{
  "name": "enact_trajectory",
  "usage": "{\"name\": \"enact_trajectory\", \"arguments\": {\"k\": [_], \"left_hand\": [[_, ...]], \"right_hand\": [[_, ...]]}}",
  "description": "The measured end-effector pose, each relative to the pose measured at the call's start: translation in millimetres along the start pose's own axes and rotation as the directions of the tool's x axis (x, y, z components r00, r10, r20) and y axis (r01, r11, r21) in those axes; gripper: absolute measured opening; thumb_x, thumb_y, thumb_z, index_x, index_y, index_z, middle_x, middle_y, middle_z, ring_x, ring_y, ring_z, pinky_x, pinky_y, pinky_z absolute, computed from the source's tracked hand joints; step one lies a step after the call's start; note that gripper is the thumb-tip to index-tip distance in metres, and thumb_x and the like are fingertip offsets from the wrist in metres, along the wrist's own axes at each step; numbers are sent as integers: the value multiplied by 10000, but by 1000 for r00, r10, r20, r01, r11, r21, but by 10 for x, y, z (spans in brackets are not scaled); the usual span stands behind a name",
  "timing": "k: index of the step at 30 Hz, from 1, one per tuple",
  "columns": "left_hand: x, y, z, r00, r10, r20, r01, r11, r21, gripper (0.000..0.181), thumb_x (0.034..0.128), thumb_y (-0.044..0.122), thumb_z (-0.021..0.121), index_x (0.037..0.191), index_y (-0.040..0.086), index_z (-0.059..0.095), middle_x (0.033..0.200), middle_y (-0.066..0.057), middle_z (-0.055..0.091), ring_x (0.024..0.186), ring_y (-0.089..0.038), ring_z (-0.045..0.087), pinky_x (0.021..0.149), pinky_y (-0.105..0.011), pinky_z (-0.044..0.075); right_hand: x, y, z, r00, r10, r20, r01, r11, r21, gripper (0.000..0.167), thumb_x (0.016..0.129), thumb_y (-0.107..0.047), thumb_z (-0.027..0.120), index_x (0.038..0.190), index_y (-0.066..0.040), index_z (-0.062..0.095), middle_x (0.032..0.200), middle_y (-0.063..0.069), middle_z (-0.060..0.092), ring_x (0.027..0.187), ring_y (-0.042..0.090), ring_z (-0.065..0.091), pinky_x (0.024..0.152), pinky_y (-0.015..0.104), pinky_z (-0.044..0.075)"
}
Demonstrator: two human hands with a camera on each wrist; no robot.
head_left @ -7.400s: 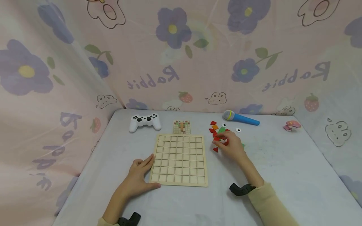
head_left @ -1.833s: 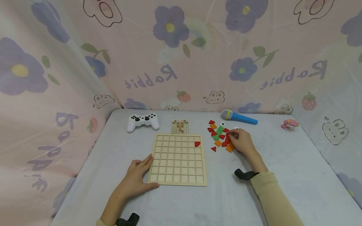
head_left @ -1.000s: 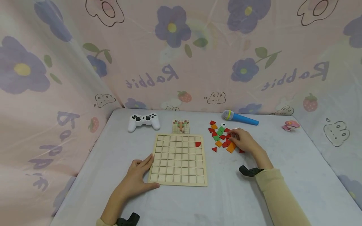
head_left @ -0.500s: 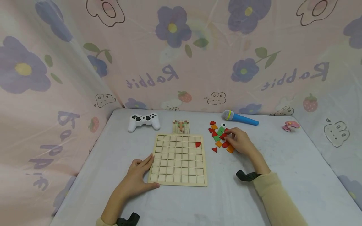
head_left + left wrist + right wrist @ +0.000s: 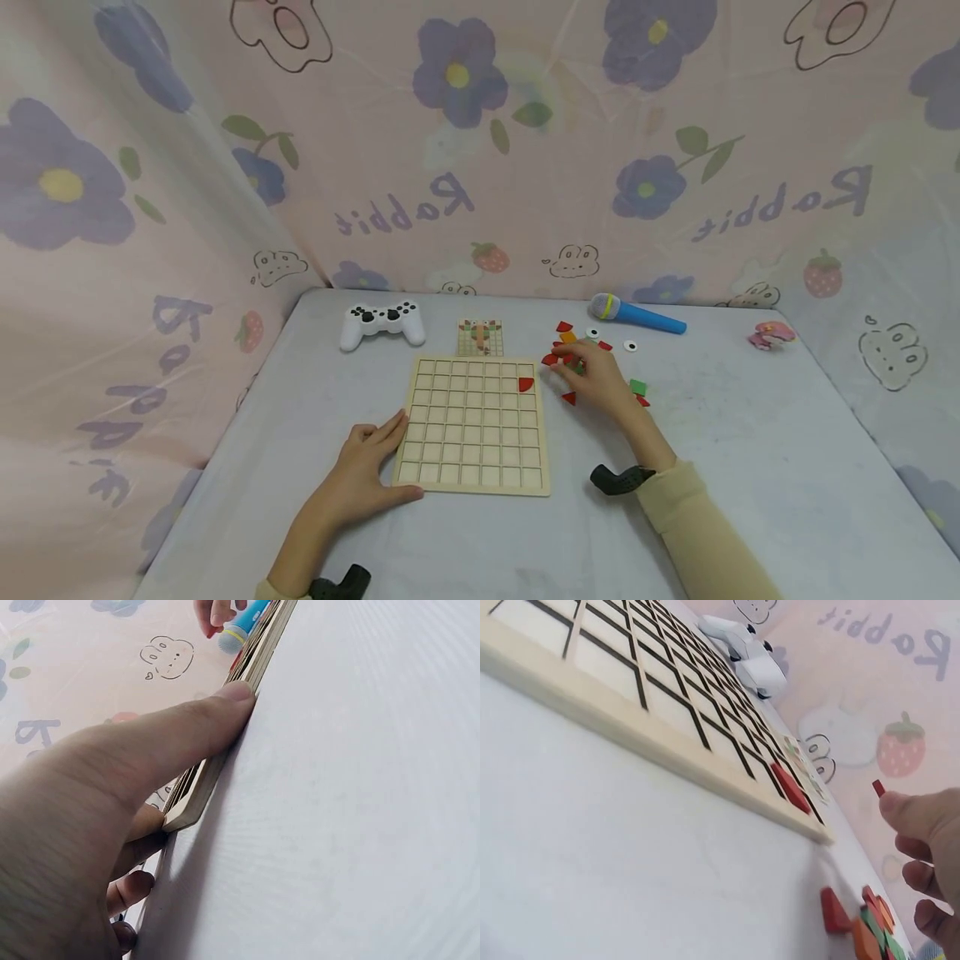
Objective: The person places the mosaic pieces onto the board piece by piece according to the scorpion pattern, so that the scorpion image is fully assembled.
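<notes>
My left hand [image 5: 360, 479] rests at the near left corner of a wooden grid board [image 5: 472, 490], its thumb along the near edge and straight fingers against the left side. One red quarter-round tile [image 5: 526, 384] lies in a cell of the rightmost column, second row from the far side. My right hand [image 5: 596, 379] is just off the board's right edge, over the loose tiles. Between its thumb and forefinger it pinches a small red tile [image 5: 879, 787], raised above the table in the right wrist view. The hand covers much of the tile pile.
Red, orange and green tiles [image 5: 637, 387] and two eye discs [image 5: 630, 346] lie around the right hand. A pattern card [image 5: 480, 337] lies behind the board. Along the back are a white game controller [image 5: 382, 323], a blue toy microphone [image 5: 637, 312] and a pink object [image 5: 771, 335].
My right hand has come left from the pile toward the board, now with a red tile. Since the oldest frame, a red tile has appeared in the grid. The left hand stays put.
</notes>
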State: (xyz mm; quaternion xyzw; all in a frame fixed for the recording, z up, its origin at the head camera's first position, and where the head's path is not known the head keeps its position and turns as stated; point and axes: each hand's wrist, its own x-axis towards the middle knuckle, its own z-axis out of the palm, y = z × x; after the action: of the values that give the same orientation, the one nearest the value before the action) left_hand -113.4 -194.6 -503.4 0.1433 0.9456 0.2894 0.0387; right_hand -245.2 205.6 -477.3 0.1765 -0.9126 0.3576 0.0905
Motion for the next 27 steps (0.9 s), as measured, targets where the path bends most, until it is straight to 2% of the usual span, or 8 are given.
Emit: {"name": "enact_trajectory", "arguments": {"k": [5, 7, 12, 20, 27], "left_hand": [[19, -13, 12, 1000, -2, 9, 2, 1000, -7, 1099, 764, 622, 890, 1619, 105, 434, 1727, 14, 331, 1355, -304, 395, 1088, -565, 412], [19, -17, 11, 1000, -4, 10, 4, 1000, -3, 1098, 762, 619, 893, 1619, 106, 436, 1726, 13, 332, 1357, -305, 395, 1090, -564, 408], [3, -11, -10, 1000, -6, 3, 6, 1000, 7, 1094, 761, 611, 897, 1614, 99, 443, 1723, -1, 341, 1364, -324, 399, 1091, -575, 405], [-10, 1, -20, 1000, 4, -11, -4, 1000, 14, 1090, 753, 603, 905, 1607, 96, 457, 1719, -7, 353, 1334, -295, 414, 1071, -559, 422], [-9, 10, -13, 1000, 7, -14, -7, 1000, 10, 1088, 750, 603, 906, 1601, 88, 465, 1714, -18, 365, 1318, -297, 421, 1060, -561, 429]], "right_hand": [[43, -54, 116, 999, 1, 37, -1, 1000, 22, 314, 965, -157, 794, 1244, -17, 755, 1161, 133, 732, 935, 266, 604, 774, 370, 514], [60, -58, 162, 998, 16, 58, -17, 1000, 22, 300, 974, -168, 786, 1243, -39, 758, 1117, 108, 722, 916, 238, 574, 745, 346, 482], [102, -82, 259, 996, 45, 80, -47, 999, 25, 287, 982, -180, 778, 1244, -65, 765, 1061, 69, 720, 931, 224, 568, 796, 363, 473], [181, -153, 400, 996, 43, 74, -48, 997, 61, 280, 977, -176, 788, 1234, -65, 772, 1168, 88, 738, 961, 225, 610, 792, 335, 495], [199, -159, 514, 996, 59, 69, -64, 996, 67, 274, 982, -190, 783, 1228, -68, 774, 1156, 79, 738, 945, 208, 620, 769, 324, 504]]}}
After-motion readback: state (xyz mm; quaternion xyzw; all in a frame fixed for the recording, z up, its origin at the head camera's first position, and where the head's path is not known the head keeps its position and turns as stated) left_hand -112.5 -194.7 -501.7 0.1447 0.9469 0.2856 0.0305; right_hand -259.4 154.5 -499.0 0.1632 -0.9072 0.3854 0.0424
